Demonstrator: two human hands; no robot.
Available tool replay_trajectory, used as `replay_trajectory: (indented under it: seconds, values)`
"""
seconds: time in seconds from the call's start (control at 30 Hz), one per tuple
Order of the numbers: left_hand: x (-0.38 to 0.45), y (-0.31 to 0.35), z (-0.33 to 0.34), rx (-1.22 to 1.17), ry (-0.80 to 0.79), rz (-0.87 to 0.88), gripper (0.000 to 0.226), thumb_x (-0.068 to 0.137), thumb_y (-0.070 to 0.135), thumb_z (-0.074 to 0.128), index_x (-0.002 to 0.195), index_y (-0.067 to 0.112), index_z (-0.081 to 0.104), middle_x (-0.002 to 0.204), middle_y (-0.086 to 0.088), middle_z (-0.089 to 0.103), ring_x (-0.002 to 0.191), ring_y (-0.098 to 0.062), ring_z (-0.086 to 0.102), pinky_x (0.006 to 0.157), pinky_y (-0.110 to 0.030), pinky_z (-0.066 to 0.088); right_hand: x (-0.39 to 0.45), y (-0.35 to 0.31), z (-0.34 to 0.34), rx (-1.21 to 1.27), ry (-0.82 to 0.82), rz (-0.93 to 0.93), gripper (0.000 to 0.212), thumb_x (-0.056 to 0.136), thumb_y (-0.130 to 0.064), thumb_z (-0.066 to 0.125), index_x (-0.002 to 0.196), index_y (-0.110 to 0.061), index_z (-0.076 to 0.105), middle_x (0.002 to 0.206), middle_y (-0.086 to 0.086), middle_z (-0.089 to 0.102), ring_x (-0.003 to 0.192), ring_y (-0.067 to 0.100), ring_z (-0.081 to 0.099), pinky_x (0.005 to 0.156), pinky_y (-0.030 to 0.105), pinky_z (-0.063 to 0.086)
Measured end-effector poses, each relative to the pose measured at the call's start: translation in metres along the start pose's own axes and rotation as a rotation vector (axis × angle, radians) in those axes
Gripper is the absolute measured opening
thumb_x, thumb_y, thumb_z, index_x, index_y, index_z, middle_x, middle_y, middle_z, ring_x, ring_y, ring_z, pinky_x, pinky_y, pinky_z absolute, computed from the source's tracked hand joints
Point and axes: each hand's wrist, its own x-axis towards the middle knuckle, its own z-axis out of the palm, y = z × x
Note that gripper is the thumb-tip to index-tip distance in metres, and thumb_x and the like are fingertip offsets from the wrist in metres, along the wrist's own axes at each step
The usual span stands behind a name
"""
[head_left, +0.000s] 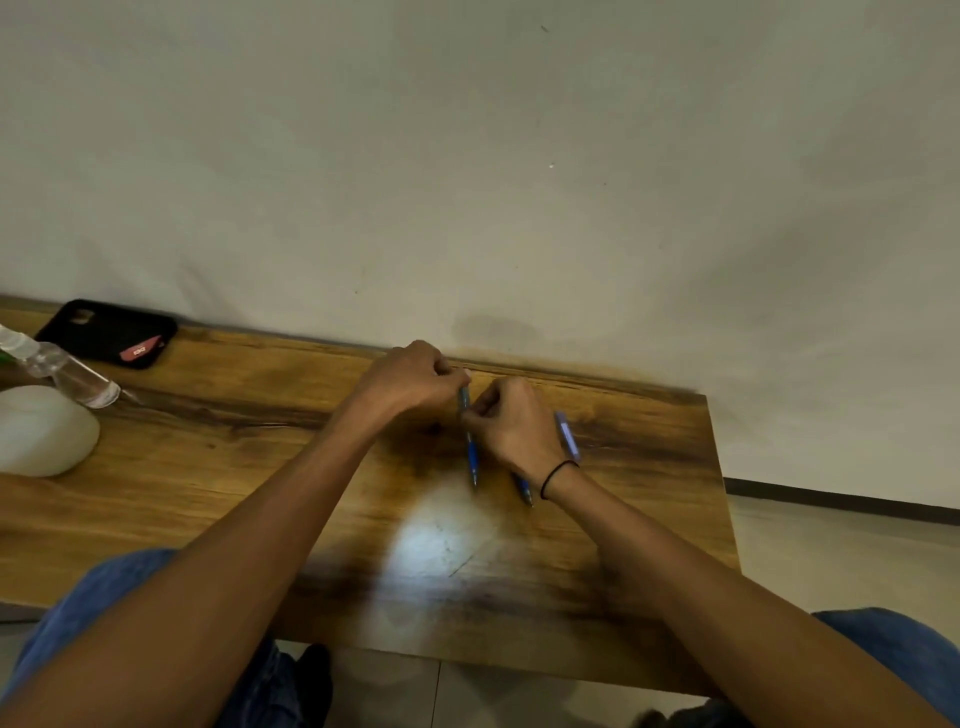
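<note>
A blue pen (471, 457) stands tilted over the wooden table (208, 467), its tip pointing toward me. My left hand (410, 382) pinches its far end with curled fingers. My right hand (517, 423) pinches the same pen at its middle. A second blue pen (524, 488) shows partly under my right wrist. A light purple pen-like piece (568, 435) lies just right of my right hand, whether held or lying I cannot tell.
A black phone (106, 332) lies at the table's far left by the wall. A clear plastic bottle (67, 371) lies on its side beside a white rounded object (44, 428). The table's right edge (719, 467) drops to a tiled floor.
</note>
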Motion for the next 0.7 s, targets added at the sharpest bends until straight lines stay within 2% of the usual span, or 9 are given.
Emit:
replay_trajectory:
  seconds: [0.07, 0.17, 0.27, 0.37, 0.43, 0.5, 0.57, 0.7]
  values:
    - [-0.001, 0.001, 0.007, -0.191, -0.11, -0.033, 0.034, 0.103, 0.043, 0.065, 0.105, 0.012, 0.077, 0.099, -0.012, 0.079, 0.094, -0.028, 0.078, 0.092, -0.049, 0.063, 0.0, -0.004, -0.004, 0.076, 0.057, 0.003, 0.02, 0.085, -0.025, 0.079, 0.072, -0.01, 0.074, 0.066, 0.004, 0.072, 0.063, 0.015, 0.068, 0.058, 0.039, 0.056]
    - [-0.001, 0.0, 0.014, -0.249, -0.065, 0.002, 0.026, 0.105, 0.033, 0.064, 0.108, 0.011, 0.077, 0.104, -0.013, 0.078, 0.1, -0.029, 0.076, 0.096, -0.052, 0.061, -0.001, -0.005, -0.006, 0.104, 0.061, -0.011, 0.012, 0.088, -0.017, 0.075, 0.078, -0.009, 0.076, 0.069, 0.006, 0.074, 0.064, 0.016, 0.069, 0.057, 0.033, 0.053]
    - [-0.001, -0.002, 0.015, -0.151, -0.017, 0.052, 0.022, 0.106, 0.031, 0.063, 0.111, 0.014, 0.077, 0.104, -0.009, 0.078, 0.1, -0.027, 0.074, 0.096, -0.051, 0.06, 0.002, -0.002, -0.008, 0.142, 0.059, -0.02, 0.009, 0.092, -0.017, 0.073, 0.089, -0.01, 0.077, 0.075, 0.005, 0.076, 0.07, 0.017, 0.073, 0.059, 0.03, 0.056]
    - [-0.001, -0.001, 0.016, 0.007, -0.005, 0.104, 0.022, 0.104, 0.036, 0.065, 0.112, 0.019, 0.075, 0.107, -0.007, 0.077, 0.098, -0.024, 0.073, 0.089, -0.044, 0.061, 0.011, 0.001, -0.015, 0.385, 0.084, 0.033, 0.007, 0.095, -0.013, 0.074, 0.099, -0.008, 0.07, 0.08, 0.011, 0.077, 0.073, 0.022, 0.077, 0.065, 0.04, 0.064]
    - [-0.002, 0.001, 0.019, 0.064, -0.02, 0.152, 0.019, 0.104, 0.036, 0.064, 0.115, 0.023, 0.073, 0.114, -0.006, 0.076, 0.098, -0.022, 0.072, 0.085, -0.041, 0.06, 0.017, 0.003, -0.021, 0.523, 0.041, 0.046, 0.004, 0.098, -0.011, 0.071, 0.097, -0.008, 0.069, 0.085, 0.015, 0.077, 0.074, 0.025, 0.078, 0.066, 0.041, 0.065]
    - [-0.002, 0.002, 0.022, 0.108, -0.032, 0.199, 0.024, 0.105, 0.034, 0.063, 0.126, 0.026, 0.07, 0.123, -0.004, 0.074, 0.105, -0.022, 0.07, 0.086, -0.04, 0.058, 0.02, 0.006, -0.024, 0.521, 0.009, 0.024, 0.008, 0.099, -0.012, 0.071, 0.092, -0.009, 0.069, 0.086, 0.017, 0.076, 0.074, 0.026, 0.079, 0.062, 0.038, 0.065]
    - [-0.002, 0.001, 0.022, 0.136, -0.035, 0.24, 0.028, 0.105, 0.033, 0.062, 0.133, 0.028, 0.067, 0.127, -0.003, 0.073, 0.109, -0.022, 0.07, 0.082, -0.037, 0.054, 0.02, 0.008, -0.025, 0.501, -0.004, 0.018, 0.01, 0.099, -0.013, 0.071, 0.093, -0.006, 0.069, 0.085, 0.018, 0.076, 0.072, 0.026, 0.079, 0.061, 0.04, 0.065]
    - [0.0, 0.0, 0.023, 0.143, -0.017, 0.28, 0.031, 0.106, 0.03, 0.06, 0.137, 0.031, 0.065, 0.127, -0.002, 0.073, 0.102, -0.018, 0.066, 0.074, -0.031, 0.044, 0.024, 0.01, -0.026, 0.483, 0.007, 0.022, 0.011, 0.099, -0.011, 0.07, 0.094, -0.001, 0.068, 0.079, 0.015, 0.077, 0.067, 0.022, 0.078, 0.063, 0.035, 0.064]
